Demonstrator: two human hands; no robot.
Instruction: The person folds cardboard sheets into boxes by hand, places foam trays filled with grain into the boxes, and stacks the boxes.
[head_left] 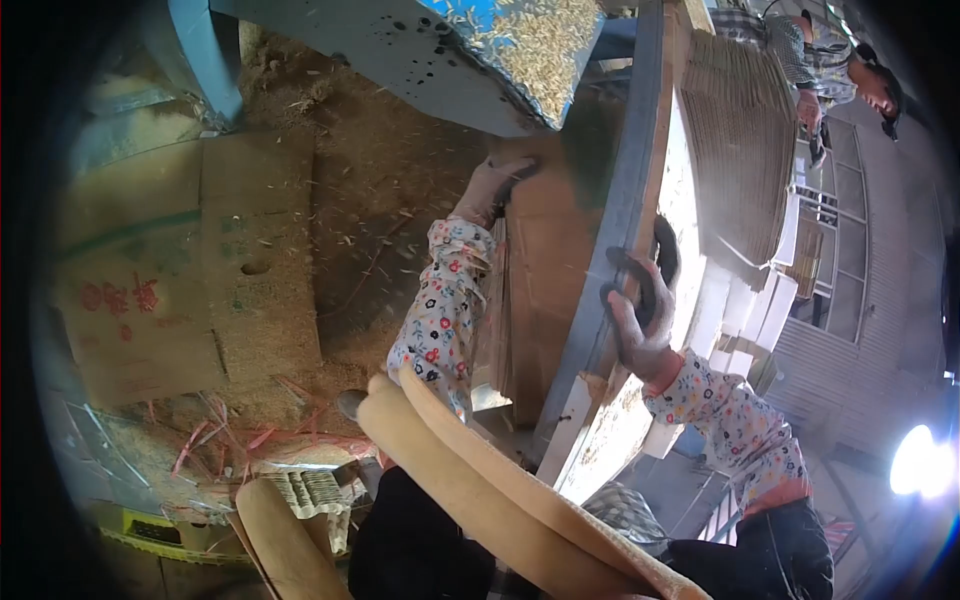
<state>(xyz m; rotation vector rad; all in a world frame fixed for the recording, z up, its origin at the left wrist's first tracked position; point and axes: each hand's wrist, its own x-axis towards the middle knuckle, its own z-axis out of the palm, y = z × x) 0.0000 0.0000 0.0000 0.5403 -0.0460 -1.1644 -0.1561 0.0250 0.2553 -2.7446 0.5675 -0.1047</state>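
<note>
My left hand [497, 187], in a pale glove with dark fingertips, is at the upper edge of flat brown cardboard [545, 290] standing on edge beside the table. Its fingers are closed over that edge. My right hand [643, 315], gloved the same way, lies at the wooden rim [648, 165] of the table. Its fingers are bent but spread apart, with nothing seen between them. Both arms wear white sleeves with a flower pattern. Long tan curved pieces [490, 480] cross the view below my left forearm; what they are I cannot tell.
A blue-grey metal trough [400, 65] with pale grain-like bits [540, 60] juts in at the top. A stack of cardboard sheets [735, 150] stands beyond the table. Flattened cardboard [260, 270] covers the littered floor at left. Another person [835, 70] is at the upper right.
</note>
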